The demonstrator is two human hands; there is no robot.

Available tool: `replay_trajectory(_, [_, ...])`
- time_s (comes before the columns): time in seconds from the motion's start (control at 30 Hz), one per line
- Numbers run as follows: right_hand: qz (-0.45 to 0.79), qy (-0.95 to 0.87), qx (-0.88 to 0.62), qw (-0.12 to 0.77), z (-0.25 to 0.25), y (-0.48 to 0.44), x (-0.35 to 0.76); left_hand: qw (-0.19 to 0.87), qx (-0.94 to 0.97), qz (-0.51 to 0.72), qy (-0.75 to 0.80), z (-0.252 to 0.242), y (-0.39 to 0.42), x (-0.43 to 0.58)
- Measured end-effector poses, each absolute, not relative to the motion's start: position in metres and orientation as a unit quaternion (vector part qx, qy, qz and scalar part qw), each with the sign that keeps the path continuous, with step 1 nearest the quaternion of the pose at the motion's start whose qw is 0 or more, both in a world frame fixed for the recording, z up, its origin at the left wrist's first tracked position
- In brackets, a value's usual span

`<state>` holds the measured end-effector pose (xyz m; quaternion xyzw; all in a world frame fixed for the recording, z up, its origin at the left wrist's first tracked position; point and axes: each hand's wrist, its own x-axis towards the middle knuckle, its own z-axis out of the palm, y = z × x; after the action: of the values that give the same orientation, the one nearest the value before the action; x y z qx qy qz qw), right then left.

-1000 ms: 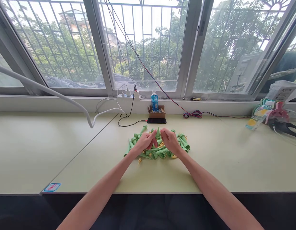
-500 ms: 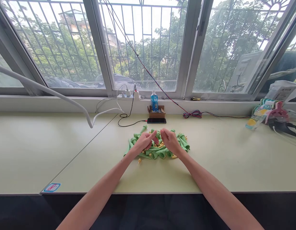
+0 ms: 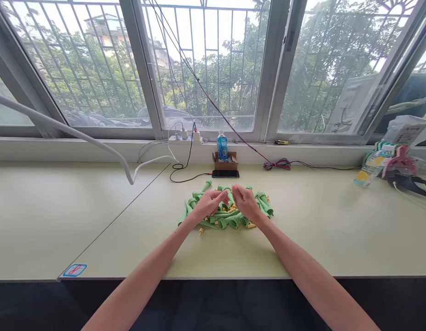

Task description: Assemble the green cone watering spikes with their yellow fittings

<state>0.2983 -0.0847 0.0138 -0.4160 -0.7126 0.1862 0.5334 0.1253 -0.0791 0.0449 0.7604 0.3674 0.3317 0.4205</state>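
Note:
Both of my hands hover over a heap of green plastic cone-shaped spikes [image 3: 234,222] and small yellow nozzle-like pieces [image 3: 233,209]. My left hand [image 3: 211,202] has its fingers bent together in a pinch, pointing right. Close beside it, my right hand [image 3: 245,202] is closed, thumb and fingertips pressed together. What either hand holds is too small or hidden to make out. Green plastic shows in the narrow gap between the fingertips; I cannot tell if it is held or lies in the heap. One yellow piece [image 3: 201,232] lies apart, in front of the heap.
Behind the heap lie a black phone [image 3: 226,174] on a cable and a small cardboard box [image 3: 226,165] with a blue-labelled bottle [image 3: 222,146]. A white arm [image 3: 95,143] curves over the table's left side. A clear bottle [image 3: 371,169] lies at right, near bundled wires [image 3: 281,164].
The left index finger, stretched out before, is now bent down toward the thumb. My right hand has shifted very slightly. More green shows between the fingertips.

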Motion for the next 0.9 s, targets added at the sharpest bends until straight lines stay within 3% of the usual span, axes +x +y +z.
replay_trajectory(0.9, [0.256, -0.674, -0.436, 0.539, 0.0150, -0.0855, 0.2984, 0.322, 0.799, 0.380, 0.337, 0.0408, -0.0771, 0.1270])
